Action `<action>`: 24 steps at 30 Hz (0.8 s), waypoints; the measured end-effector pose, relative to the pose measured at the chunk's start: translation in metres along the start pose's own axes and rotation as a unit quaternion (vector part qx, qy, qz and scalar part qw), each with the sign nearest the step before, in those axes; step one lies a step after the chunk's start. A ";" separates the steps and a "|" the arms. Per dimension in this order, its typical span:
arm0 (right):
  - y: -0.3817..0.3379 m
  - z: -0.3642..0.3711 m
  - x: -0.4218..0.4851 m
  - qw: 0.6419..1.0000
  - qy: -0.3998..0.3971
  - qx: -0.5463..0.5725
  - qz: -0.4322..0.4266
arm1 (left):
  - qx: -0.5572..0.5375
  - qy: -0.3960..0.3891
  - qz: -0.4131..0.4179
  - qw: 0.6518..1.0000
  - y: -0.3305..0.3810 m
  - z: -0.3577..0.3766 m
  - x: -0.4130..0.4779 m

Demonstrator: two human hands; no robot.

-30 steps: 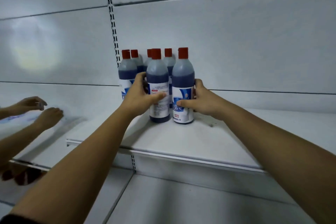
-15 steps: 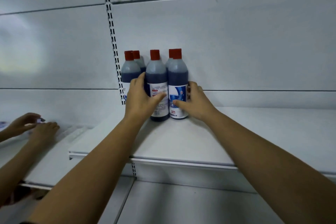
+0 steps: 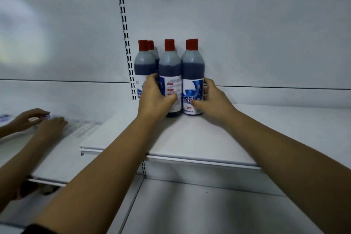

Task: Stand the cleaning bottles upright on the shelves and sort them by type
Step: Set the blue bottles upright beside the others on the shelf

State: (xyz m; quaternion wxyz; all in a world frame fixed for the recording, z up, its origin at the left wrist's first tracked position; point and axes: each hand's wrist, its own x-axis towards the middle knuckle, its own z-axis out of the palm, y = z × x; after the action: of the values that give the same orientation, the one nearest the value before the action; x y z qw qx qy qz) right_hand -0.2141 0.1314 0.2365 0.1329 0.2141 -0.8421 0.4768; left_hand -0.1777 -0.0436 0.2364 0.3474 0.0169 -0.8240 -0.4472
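White shelf (image 3: 199,138) against a pale back panel (image 3: 256,34); red-capped bottles (image 3: 144,64) of dark blue liquid stood upright at its rear (two rows deep); left hand (image 3: 153,99) curled round the middle bottle (image 3: 170,66), thumb across its label; right hand (image 3: 213,99) gripped the right-hand bottle (image 3: 193,68); its white-and-blue label bore large blue characters, small print unreadable.

The left hand (image 3: 153,99) and right hand (image 3: 214,99) are bare. So are both long arms. A bit of dark sleeve (image 3: 32,229) shows at the top of the left arm (image 3: 106,173).
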 end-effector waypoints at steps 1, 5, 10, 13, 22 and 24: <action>-0.002 -0.001 0.002 1.000 -0.006 -0.018 0.002 | 0.013 0.012 0.000 1.000 -0.002 0.001 0.001; -0.012 -0.005 0.014 0.994 -0.042 -0.095 0.025 | 0.063 0.050 0.011 0.997 -0.003 0.006 0.002; -0.008 0.001 0.008 0.997 -0.019 -0.066 0.026 | 0.096 0.044 0.019 0.994 -0.003 0.004 -0.001; -0.004 0.006 0.003 0.999 0.010 -0.049 0.016 | 0.090 0.039 0.009 0.995 -0.004 0.001 -0.003; -0.006 0.011 0.001 0.999 0.025 -0.039 0.008 | 0.082 0.068 -0.001 0.994 -0.001 0.003 -0.002; -0.008 0.012 0.000 0.999 0.030 -0.045 0.007 | 0.092 0.071 0.002 0.993 -0.003 0.004 -0.001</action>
State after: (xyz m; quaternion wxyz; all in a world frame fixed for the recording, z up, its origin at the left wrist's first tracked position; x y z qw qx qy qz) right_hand -0.2104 0.1174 0.2358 0.1643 0.1880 -0.8597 0.4457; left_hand -0.1800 -0.0423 0.2322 0.4031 0.0792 -0.8348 -0.3665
